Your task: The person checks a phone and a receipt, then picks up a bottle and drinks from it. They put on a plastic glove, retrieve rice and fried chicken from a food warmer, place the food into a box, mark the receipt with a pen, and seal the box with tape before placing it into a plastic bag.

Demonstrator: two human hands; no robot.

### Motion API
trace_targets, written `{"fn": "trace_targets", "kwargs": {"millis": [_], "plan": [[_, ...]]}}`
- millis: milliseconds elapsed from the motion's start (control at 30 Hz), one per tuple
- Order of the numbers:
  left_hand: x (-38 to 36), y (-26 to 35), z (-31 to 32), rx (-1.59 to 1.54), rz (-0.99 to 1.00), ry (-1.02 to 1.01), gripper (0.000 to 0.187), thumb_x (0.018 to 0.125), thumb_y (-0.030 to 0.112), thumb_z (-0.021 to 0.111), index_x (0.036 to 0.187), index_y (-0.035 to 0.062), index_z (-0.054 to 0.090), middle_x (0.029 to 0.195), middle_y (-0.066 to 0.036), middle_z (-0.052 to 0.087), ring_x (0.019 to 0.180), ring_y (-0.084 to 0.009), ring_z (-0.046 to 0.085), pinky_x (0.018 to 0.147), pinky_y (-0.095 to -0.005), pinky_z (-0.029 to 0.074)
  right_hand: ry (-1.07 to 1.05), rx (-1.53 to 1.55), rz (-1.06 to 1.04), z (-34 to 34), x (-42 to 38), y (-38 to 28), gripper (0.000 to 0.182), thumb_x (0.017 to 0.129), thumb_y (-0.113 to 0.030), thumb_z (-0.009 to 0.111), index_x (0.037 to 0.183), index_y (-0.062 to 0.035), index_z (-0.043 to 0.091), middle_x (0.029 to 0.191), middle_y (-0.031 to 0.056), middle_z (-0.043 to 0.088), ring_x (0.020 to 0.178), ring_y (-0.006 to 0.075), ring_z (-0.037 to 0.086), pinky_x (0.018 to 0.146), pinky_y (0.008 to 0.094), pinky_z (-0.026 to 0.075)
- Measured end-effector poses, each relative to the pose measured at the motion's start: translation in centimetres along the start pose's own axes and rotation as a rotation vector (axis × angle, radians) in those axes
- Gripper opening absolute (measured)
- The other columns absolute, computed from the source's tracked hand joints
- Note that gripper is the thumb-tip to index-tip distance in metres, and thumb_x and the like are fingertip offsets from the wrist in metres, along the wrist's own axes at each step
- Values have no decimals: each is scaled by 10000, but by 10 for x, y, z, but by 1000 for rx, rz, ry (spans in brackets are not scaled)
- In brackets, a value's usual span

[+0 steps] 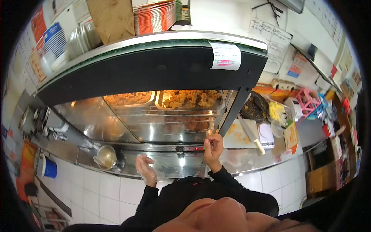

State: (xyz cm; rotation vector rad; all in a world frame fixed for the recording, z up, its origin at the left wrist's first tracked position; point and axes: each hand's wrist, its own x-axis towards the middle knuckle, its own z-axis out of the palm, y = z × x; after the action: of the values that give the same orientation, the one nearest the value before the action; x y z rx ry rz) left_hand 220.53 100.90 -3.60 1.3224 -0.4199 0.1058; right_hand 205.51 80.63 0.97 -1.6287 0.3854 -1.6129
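A warming cabinet (166, 73) with a black frame stands before me, holding lit trays of fried chicken (191, 99) behind its glass. My left hand (147, 170), in a clear plastic glove, is held in front of the cabinet's lower edge with its fingers loosely bent and nothing in them. My bare right hand (213, 152) is raised at the cabinet's lower right corner, fingertips right at the edge of the glass and thumb apart from the fingers. Close to it on the front strip is a small red-lit switch (197, 149).
At right, a knife (251, 136) lies across a cutting board (236, 135) beside a white scale (266, 135) and a dark pan (254, 106). A metal pot (106, 157) stands at left. Stacked red-and-white boxes (155, 17) and plastic containers (83, 38) sit on top.
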Motion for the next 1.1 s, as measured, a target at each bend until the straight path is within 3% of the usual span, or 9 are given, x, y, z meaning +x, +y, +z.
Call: {"fn": "trace_targets", "kwargs": {"millis": [300,533,667,733,867,900,967,1067,1100], "plan": [[24,-20,-17,-189,-76,292,439,941,460,430,911,33,524,684,-29,458,589,-125,431,552,-252,386,16,-170,-235,25,28,-16,134,791,11,609,900,-12,535,858,129,536,771,234,521,704,310,423],[34,-29,-17,-178,-55,229,425,941,444,430,861,36,518,662,-28,442,574,-125,407,529,-250,354,53,-251,-259,38,33,-18,116,778,-9,624,872,-22,557,910,138,532,831,250,515,742,329,412],[45,-21,-4,-142,-54,246,420,952,422,406,806,39,494,647,-27,422,559,-133,387,535,-254,326,79,-398,-397,43,39,-10,164,761,-39,631,903,-46,551,1042,146,495,1037,318,486,937,426,367],[49,-28,-1,-130,28,187,415,959,407,394,798,36,488,645,-28,416,566,-140,392,549,-258,334,73,-456,-559,46,43,2,234,728,-87,664,947,-81,583,1179,170,480,1215,375,411,1050,528,262],[45,-17,18,-118,79,30,384,984,328,341,801,18,478,693,-51,425,606,-156,433,606,-282,387,74,-613,-591,63,53,29,399,712,-137,678,1104,-166,609,1340,133,438,1286,337,369,1088,508,184],[44,-15,24,-149,50,11,386,984,328,337,804,17,476,706,-56,430,594,-158,431,622,-278,399,117,-667,-711,67,57,42,444,725,-165,672,1161,-178,590,1359,128,431,1307,333,352,1102,504,143],[51,-60,6,30,109,-152,395,986,341,335,811,19,482,716,-65,448,578,-163,442,613,-296,424,142,-707,-746,69,61,32,533,735,-197,666,1253,-208,541,1417,128,380,1342,324,311,1111,511,93],[58,-85,16,85,81,-331,419,990,360,322,808,22,488,701,-71,459,570,-169,459,581,-309,439,124,-704,-721,69,57,33,545,736,-181,651,1266,-211,530,1423,140,360,1360,322,270,1118,524,64],[55,-81,25,184,187,-323,433,991,368,305,792,26,482,678,-68,452,563,-174,454,574,-311,438,140,-744,-712,69,58,33,545,736,-181,651,1266,-211,530,1423,140,360,1360,322,270,1118,524,64]]}}
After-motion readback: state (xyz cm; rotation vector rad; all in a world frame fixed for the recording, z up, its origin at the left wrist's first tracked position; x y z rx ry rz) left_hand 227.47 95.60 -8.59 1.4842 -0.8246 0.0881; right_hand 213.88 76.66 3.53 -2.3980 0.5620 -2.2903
